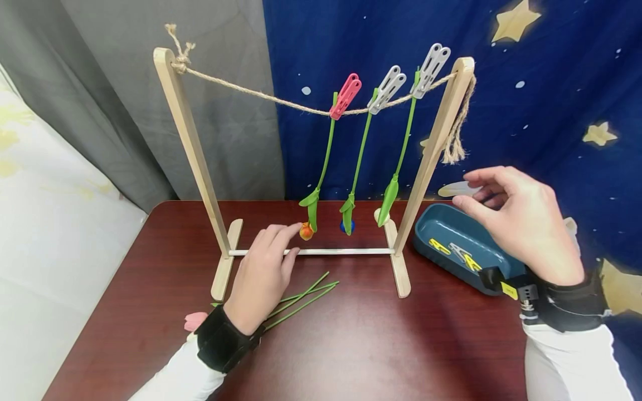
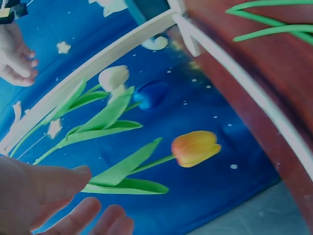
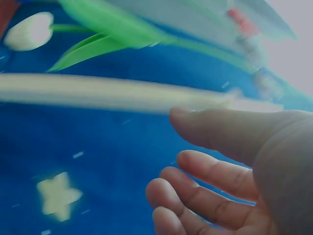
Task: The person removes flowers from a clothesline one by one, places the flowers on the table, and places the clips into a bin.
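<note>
A wooden rack (image 1: 193,145) carries a rope with a pink peg (image 1: 346,96) and two grey pegs (image 1: 387,88). Three fake tulips hang head down from them: orange (image 1: 306,231), blue (image 1: 346,226) and white (image 1: 378,214). My left hand (image 1: 283,245) lies flat on the table over loose green stems (image 1: 306,294), its index fingertip just short of the orange tulip (image 2: 195,147). My right hand (image 1: 466,190) hovers above the blue tray (image 1: 436,223), fingers (image 3: 210,171) loosely bent and holding nothing.
The tray holds yellow and grey pegs (image 1: 453,249). A pink tulip head (image 1: 194,320) lies by my left wrist. The dark red table (image 1: 361,345) ends at a grey curtain and a blue starred cloth (image 1: 551,83) behind the rack.
</note>
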A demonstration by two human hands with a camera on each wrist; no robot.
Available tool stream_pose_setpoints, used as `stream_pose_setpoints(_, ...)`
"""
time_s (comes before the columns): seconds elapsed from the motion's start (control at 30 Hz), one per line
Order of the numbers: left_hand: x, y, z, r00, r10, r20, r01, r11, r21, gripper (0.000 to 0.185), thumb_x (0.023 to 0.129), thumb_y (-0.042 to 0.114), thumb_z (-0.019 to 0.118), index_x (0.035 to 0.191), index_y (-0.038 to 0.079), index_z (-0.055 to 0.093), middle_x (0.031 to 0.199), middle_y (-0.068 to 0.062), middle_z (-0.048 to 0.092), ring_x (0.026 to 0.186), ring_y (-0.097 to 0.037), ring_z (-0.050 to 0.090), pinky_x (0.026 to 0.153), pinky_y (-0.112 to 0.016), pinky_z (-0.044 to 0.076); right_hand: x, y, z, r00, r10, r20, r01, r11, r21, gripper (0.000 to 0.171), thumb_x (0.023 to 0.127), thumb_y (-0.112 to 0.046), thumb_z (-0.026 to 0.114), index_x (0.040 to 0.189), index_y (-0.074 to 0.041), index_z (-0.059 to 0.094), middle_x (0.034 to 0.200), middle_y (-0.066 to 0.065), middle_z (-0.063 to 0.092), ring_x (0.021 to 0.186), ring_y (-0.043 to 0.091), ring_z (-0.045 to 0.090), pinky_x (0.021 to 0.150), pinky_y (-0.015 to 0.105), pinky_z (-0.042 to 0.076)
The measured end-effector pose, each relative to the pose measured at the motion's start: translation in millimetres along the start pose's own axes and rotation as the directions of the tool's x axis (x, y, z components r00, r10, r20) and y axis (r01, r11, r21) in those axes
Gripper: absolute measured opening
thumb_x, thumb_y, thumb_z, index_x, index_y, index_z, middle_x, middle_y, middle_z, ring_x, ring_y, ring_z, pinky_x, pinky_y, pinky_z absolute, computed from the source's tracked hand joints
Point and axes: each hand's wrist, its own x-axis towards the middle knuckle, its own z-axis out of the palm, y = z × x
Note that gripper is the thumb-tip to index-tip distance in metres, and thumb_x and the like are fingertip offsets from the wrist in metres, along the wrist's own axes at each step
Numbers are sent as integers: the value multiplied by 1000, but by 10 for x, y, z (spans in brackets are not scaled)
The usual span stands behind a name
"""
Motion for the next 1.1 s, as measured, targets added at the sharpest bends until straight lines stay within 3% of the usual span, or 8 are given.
stream_pose_setpoints(0.23, 269, 93, -49, 998, -8, -68, 1, 994, -107, 56, 92, 2, 82, 145, 5, 61, 126, -10, 67, 116, -24, 63, 101, -39, 55, 206, -546, -248, 985, -162, -57, 162, 987, -8, 45, 85, -8, 90, 127, -5, 74, 114, 11, 74, 86, -17, 52, 80, 3, 39)
stream_pose_setpoints(0.37, 425, 142, -70, 992, 13, -122, -34, 985, -172, 55, 94, 0, 79, 146, 4, 60, 125, -12, 66, 114, -25, 63, 99, -38, 55, 344, -823, -346, 964, -257, -71, 255, 966, -26, 42, 87, -10, 89, 126, -5, 74, 113, 9, 73, 88, -14, 54, 84, 3, 39)
stream_pose_setpoints(0.47, 547, 175, -79, 986, 15, -166, -52, 974, -222, 53, 96, 1, 78, 145, 3, 60, 123, -14, 65, 110, -25, 63, 94, -37, 56, 488, -1005, -399, 941, -329, -81, 326, 944, -46, 39, 89, -14, 88, 125, -5, 75, 110, 7, 73, 87, -3, 60, 84, 6, 40)
stream_pose_setpoints(0.63, 745, 231, -80, 977, -43, -210, -28, 946, -322, 50, 97, 3, 77, 144, 2, 61, 123, -15, 65, 112, -24, 65, 95, -38, 57, 780, -1246, -427, 897, -438, -66, 431, 897, -96, 39, 95, -23, 83, 130, -8, 74, 112, 7, 72, 91, 17, 69, 83, 12, 42)
stream_pose_setpoints(0.73, 849, 253, -81, 972, -79, -219, -7, 930, -368, 49, 98, 5, 77, 144, 2, 60, 123, -15, 65, 112, -24, 65, 97, -38, 57, 967, -1354, -402, 882, -470, -33, 464, 878, -121, 41, 98, -26, 79, 134, -10, 72, 120, 9, 72, 98, 21, 69, 87, 18, 48)
stream_pose_setpoints(0.83, 938, 265, -87, 967, -118, -225, 14, 908, -418, 49, 98, 5, 76, 144, 2, 61, 122, -16, 66, 111, -23, 66, 97, -37, 57, 1151, -1458, -358, 878, -478, 20, 478, 873, -99, 42, 99, -24, 78, 137, -7, 71, 126, 12, 71, 107, 24, 69, 95, 33, 56)
stream_pose_setpoints(0.93, 1020, 274, -77, 964, -153, -218, 34, 884, -467, 48, 98, 5, 76, 144, 2, 61, 122, -16, 66, 112, -23, 68, 98, -36, 57, 1309, -1551, -317, 874, -475, 100, 483, 873, -70, 43, 100, -20, 76, 139, -3, 68, 131, 16, 68, 117, 31, 65, 102, 47, 55)
stream_pose_setpoints(1.1, 1144, 295, -23, 967, -183, -178, 67, 855, -515, 47, 99, 5, 75, 145, 3, 62, 122, -13, 66, 112, -21, 69, 98, -30, 57, 1481, -1648, -246, 853, -462, 241, 492, 867, -80, 45, 102, -18, 73, 142, 2, 64, 137, 22, 65, 124, 38, 62, 106, 50, 53)
